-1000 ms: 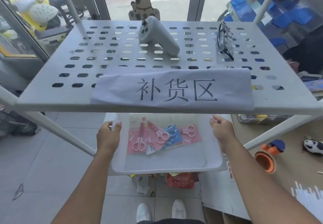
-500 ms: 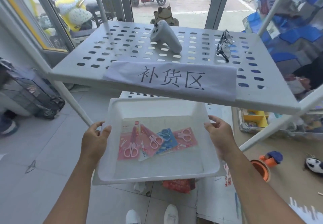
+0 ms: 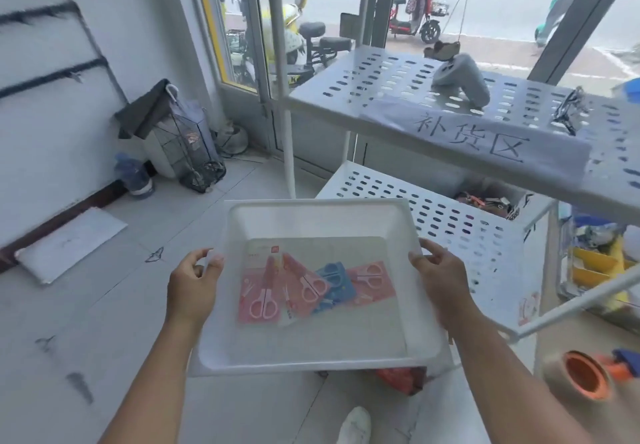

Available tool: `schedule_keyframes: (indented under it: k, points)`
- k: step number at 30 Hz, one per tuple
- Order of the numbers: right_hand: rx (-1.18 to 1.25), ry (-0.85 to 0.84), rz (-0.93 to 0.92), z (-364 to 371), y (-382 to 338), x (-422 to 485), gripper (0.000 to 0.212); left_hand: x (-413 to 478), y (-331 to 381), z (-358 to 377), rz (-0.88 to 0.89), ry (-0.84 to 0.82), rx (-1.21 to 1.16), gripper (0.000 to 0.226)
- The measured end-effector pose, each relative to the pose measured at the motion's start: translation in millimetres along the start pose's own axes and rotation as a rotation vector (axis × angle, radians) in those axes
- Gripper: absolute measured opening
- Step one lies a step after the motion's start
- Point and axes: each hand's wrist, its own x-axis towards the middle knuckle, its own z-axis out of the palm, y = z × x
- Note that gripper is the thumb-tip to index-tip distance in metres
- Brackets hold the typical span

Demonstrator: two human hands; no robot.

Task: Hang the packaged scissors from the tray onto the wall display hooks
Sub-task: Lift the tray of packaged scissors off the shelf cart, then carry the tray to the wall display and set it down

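I hold a white plastic tray (image 3: 311, 211) level in front of me, clear of the shelf rack. My left hand (image 3: 194, 284) grips its left rim and my right hand (image 3: 441, 277) grips its right rim. Inside lie several packaged scissors: a pink pack (image 3: 261, 296) on the left, another pink pack (image 3: 304, 286) overlapping it, a blue pack (image 3: 334, 282) and a pink pack (image 3: 372, 281) on the right. On the white wall at the upper left run dark display rails (image 3: 52, 76).
A white perforated rack (image 3: 381, 97) stands to the right, with a paper sign, a grey controller (image 3: 460, 76) and glasses on top. A tape dispenser (image 3: 581, 374) lies at lower right. Bags (image 3: 180, 145) and a white board (image 3: 72, 242) sit on the floor at left.
The tray has come fully out from under the rack's top shelf and my view has swung left toward the wall. Both hands keep their grip on the rims.
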Motion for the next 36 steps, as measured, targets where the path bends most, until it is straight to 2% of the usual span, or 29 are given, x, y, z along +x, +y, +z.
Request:
schedule_keyframes:
  k: [16,24,36]
  points:
    - [-0.13,-0.554,-0.16,244.6,3.9,-168.5,0.03,-133.3,-127.3,-306.0,-0.2,0.563,-0.042,0.04]
    - [-0.198,-0.88,-0.196,385.9,-7.4,-219.4,0.027,-161.5,-173.1,-401.3,-0.347,0.855,-0.053,0.04]
    - [-0.321,-1.274,-0.381,629.3,-54.2,-295.2,0.027,-133.3,-200.0,-518.3,-0.512,1.247,-0.055,0.043]
